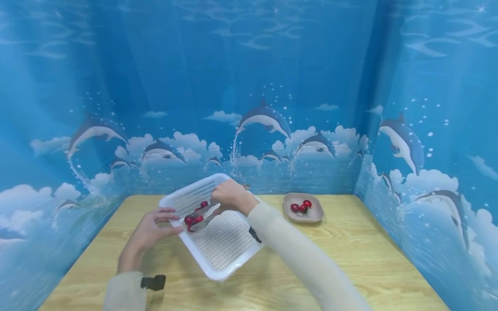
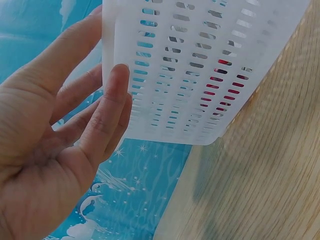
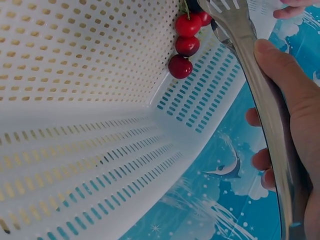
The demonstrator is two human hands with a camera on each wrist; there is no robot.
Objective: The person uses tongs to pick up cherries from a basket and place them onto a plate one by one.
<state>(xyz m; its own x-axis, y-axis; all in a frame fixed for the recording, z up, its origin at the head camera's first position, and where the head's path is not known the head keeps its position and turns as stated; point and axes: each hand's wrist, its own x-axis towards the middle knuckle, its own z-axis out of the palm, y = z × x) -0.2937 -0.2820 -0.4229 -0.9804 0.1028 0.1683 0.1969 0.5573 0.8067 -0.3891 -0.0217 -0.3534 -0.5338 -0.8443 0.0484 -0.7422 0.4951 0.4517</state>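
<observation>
A white perforated plastic basket (image 1: pixel 233 244) stands tilted over the table. My left hand (image 1: pixel 149 229) pinches its left rim, with fingertips against the outer wall (image 2: pixel 160 90) in the left wrist view. Several red cherries (image 3: pixel 187 46) are gathered in the basket's left corner. My right hand (image 1: pixel 233 196) reaches over the basket and grips metal tongs (image 3: pixel 265 115), whose fork-like end is at the cherries. Whether a cherry sits between the tongs' ends cannot be made out.
To the right of the basket, a small beige bowl (image 1: pixel 289 215) on the wooden table (image 1: pixel 350 259) holds several cherries (image 1: pixel 303 208). Blue dolphin-print sheets (image 1: pixel 186 86) surround the table at the back and sides.
</observation>
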